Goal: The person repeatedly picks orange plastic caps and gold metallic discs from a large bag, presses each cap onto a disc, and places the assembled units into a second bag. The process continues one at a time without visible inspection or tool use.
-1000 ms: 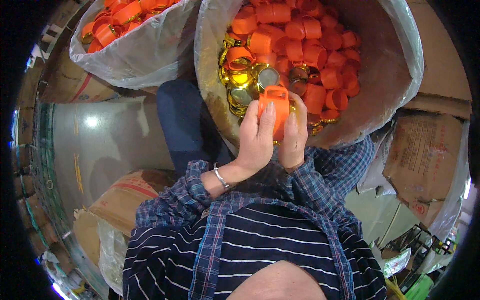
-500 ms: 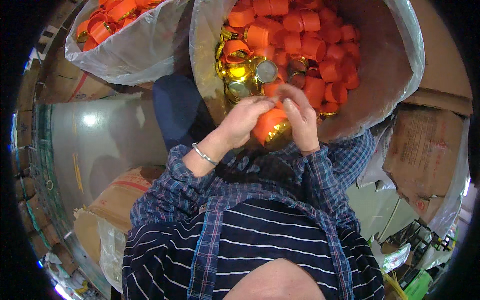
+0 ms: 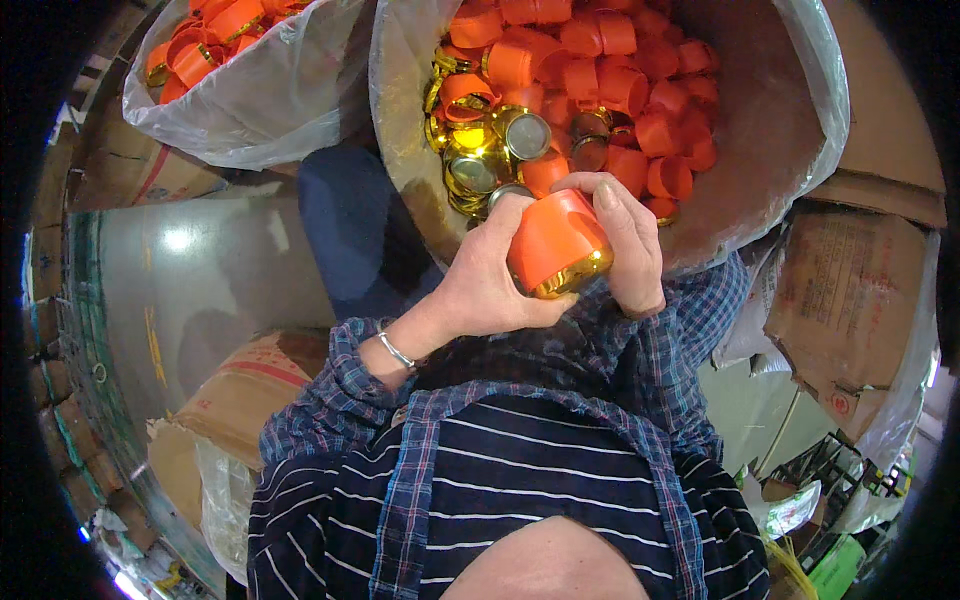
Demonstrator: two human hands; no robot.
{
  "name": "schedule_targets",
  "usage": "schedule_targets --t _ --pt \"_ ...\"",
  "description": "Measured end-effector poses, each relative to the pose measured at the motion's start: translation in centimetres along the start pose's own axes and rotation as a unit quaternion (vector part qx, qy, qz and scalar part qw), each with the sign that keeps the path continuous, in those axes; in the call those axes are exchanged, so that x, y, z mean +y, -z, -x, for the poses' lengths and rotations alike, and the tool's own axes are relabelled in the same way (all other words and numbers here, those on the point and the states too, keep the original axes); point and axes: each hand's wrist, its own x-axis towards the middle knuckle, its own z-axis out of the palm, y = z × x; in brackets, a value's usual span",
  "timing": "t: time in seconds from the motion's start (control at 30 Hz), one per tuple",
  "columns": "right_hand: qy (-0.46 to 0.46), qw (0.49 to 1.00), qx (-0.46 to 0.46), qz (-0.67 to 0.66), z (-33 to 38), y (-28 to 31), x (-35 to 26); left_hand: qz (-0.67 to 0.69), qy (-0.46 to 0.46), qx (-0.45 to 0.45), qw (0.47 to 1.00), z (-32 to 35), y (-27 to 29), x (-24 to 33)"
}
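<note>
The orange cup point(image 3: 560, 238) sits between the two hands, just in front of the body, with both grasping it. The left hand point(image 3: 488, 275) clasps its left side, digits spread from the upper left edge round to beneath the gold-banded end; the right hand point(image 3: 630, 245) bends over its upper right edge, though how firmly it presses cannot be told. The cup lies tilted, its axis slanting from the orange part at upper left to the gold end at lower right, and neither hand is clearly nearer, as both touch it. Just beyond is the big plastic-lined bag point(image 3: 775, 120), its opening right past the fingers. Inside, gold lids point(image 3: 478, 145), some with silvery discs, gather on the left, while a heap of orange cups point(image 3: 640, 95) fills the middle. Farther off, at upper left, a second plastic bag point(image 3: 265, 110) holds more orange pieces point(image 3: 232, 20), some gold-edged.
</note>
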Motion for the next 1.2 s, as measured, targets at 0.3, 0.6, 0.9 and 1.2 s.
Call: schedule_targets --t 0.3,0.6,0.9,1.2 --pt "-0.069 0.995 0.013 -0.073 0.1 -0.5 0.5 -0.022 0.005 0.028 0.999 0.1 -0.2 1.1" --pt "0.017 0.996 0.030 0.087 0.5 -1.4 0.9 -0.035 0.040 0.017 0.998 -0.1 -1.0 -0.1" --pt "0.038 0.996 0.030 0.075 -0.4 -0.7 3.3 -0.048 0.019 0.074 0.996 0.0 -2.6 -1.5" --pt "-0.209 0.909 0.139 -0.332 1.2 -1.6 4.2 -0.098 -0.147 0.135 0.975 -0.1 -3.3 -4.3"
